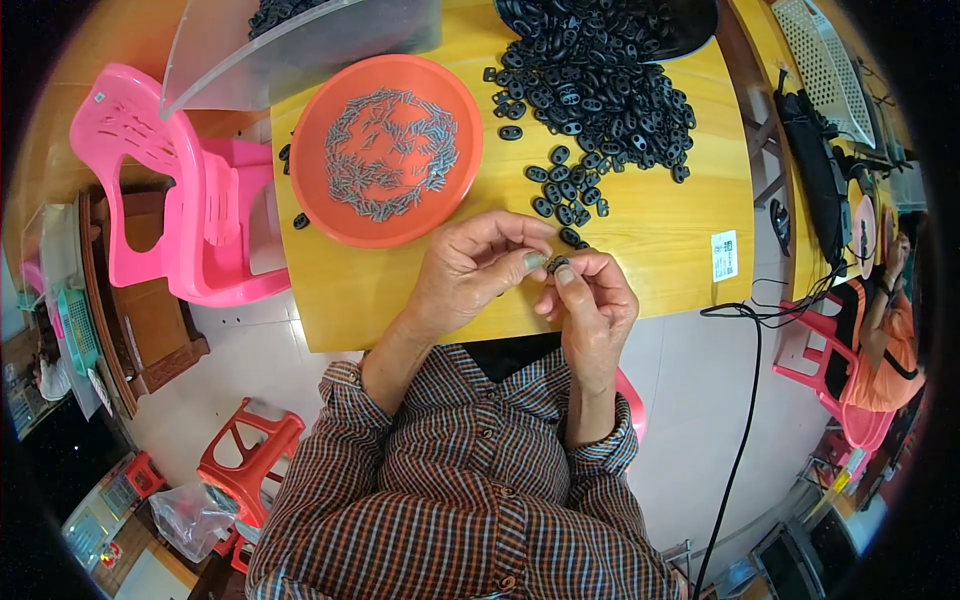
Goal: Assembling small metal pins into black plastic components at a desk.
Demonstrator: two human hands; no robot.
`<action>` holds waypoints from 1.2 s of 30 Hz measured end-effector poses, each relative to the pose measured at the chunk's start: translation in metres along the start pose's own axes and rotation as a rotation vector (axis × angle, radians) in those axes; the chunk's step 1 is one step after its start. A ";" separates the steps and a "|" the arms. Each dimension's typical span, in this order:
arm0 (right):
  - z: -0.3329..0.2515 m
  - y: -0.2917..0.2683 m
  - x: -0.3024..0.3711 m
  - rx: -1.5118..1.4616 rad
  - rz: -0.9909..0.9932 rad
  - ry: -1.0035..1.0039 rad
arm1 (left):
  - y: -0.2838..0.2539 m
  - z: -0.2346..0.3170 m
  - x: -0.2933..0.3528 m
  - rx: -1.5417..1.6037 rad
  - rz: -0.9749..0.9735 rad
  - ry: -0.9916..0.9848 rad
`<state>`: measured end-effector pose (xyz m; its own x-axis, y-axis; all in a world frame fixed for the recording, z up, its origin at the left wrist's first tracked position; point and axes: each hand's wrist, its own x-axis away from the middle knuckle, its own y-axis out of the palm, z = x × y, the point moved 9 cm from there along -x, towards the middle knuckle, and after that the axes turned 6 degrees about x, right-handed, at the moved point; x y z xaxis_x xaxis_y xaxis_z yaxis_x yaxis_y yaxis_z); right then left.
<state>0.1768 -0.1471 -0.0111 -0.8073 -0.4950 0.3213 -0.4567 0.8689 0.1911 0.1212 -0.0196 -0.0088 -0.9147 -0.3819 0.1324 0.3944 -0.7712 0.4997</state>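
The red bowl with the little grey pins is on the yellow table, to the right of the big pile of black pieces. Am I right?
Not quite: in the head view, the red bowl with the little grey pins is on the yellow table, but to the left of the big pile of black pieces.

The pins (395, 132) look metallic, the pieces (590, 105) smooth black plastic, the basin (311, 165) glossy plastic, the tabletop (665, 250) smooth wood, the shirt (440, 500) woven cloth.
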 end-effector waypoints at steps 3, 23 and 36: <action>0.000 0.003 -0.001 -0.005 -0.030 -0.005 | 0.000 0.000 0.000 0.021 -0.005 0.000; -0.002 0.004 0.001 0.043 -0.032 -0.020 | -0.003 0.000 0.002 -0.120 -0.018 -0.011; -0.009 0.006 0.004 0.139 0.011 -0.083 | -0.006 -0.002 0.003 -0.186 -0.014 0.016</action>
<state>0.1739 -0.1439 -0.0001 -0.8380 -0.4882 0.2437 -0.4903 0.8697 0.0562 0.1168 -0.0173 -0.0129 -0.9193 -0.3774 0.1119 0.3925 -0.8569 0.3343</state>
